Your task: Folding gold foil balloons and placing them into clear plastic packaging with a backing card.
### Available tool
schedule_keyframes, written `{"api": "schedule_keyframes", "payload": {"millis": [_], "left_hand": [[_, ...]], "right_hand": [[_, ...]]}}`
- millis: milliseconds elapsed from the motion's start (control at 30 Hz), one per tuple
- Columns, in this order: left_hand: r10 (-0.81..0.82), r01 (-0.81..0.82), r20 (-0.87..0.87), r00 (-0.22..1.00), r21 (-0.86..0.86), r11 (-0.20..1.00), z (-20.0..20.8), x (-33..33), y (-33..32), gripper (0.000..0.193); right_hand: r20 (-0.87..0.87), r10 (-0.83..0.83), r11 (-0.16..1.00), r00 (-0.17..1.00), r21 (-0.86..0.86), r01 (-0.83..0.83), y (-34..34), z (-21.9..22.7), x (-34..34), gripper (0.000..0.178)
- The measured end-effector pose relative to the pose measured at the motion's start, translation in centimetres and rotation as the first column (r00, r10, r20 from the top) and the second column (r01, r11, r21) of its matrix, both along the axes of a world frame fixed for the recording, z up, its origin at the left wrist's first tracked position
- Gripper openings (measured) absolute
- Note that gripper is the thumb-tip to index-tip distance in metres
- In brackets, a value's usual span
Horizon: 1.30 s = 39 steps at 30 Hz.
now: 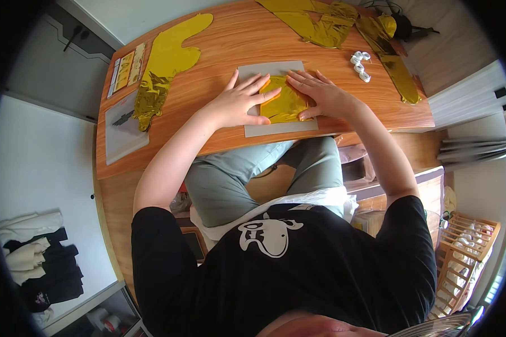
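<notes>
A folded piece of shiny gold foil [287, 104] lies on a grey rectangular sheet [257, 131] near the front edge of the wooden table. My left hand [242, 100] rests on the foil's left side, fingers spread. On its right side lies my right hand [322, 96], its fingers stretched out and its thumb at the lower right corner. Both palms face down, and parts of the foil's side edges are hidden under the fingers.
Flat gold foil balloons spread over the table: one at left [171, 50], others at the back [320, 25] and right [396, 67]. Several white ribbon rolls [361, 64] sit at right. A clear plastic bag [118, 140] and a printed card [123, 73] lie at far left.
</notes>
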<state>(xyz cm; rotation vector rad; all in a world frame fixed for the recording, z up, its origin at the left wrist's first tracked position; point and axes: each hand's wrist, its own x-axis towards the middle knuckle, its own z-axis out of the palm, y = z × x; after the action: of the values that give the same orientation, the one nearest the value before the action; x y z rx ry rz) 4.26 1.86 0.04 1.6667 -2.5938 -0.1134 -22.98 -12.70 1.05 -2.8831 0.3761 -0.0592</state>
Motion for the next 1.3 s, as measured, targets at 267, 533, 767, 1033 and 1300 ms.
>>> {"api": "schedule_keyframes", "payload": {"millis": [267, 533, 767, 1033, 1300], "left_hand": [[-0.041, 0.038, 0.075, 0.996, 0.032, 0.999, 0.4, 0.0, 0.3, 0.086], [-0.019, 0.011, 0.079, 0.997, 0.101, 0.995, 1.2, -0.3, 0.1, 0.099], [-0.010, 0.001, 0.094, 0.995, 0.092, 0.996, 0.6, 0.1, 0.1, 0.103], [-0.005, 0.003, -0.061, 0.998, -0.039, 0.999, -0.9, 0.6, 0.5, 0.110], [-0.162, 0.155, -0.043, 0.986, -0.143, 0.978, 0.7, 0.9, 3.0, 0.077]], "right_hand": [[-0.003, 0.091, 0.994, 0.996, 0.064, -0.091, -1.5, 0.3, -0.3, 0.126], [-0.036, 0.066, 0.988, 0.997, 0.144, -0.060, -1.6, 1.1, -0.5, 0.132], [0.065, -0.300, 0.911, 0.952, 0.315, 0.266, 2.1, 1.0, 3.2, 0.107], [0.167, -0.310, 0.933, 0.936, -0.138, 0.334, 6.4, -1.7, 5.2, 0.112], [0.155, -0.312, 0.927, 0.937, -0.168, 0.337, 6.3, -1.8, 5.0, 0.113]]}}
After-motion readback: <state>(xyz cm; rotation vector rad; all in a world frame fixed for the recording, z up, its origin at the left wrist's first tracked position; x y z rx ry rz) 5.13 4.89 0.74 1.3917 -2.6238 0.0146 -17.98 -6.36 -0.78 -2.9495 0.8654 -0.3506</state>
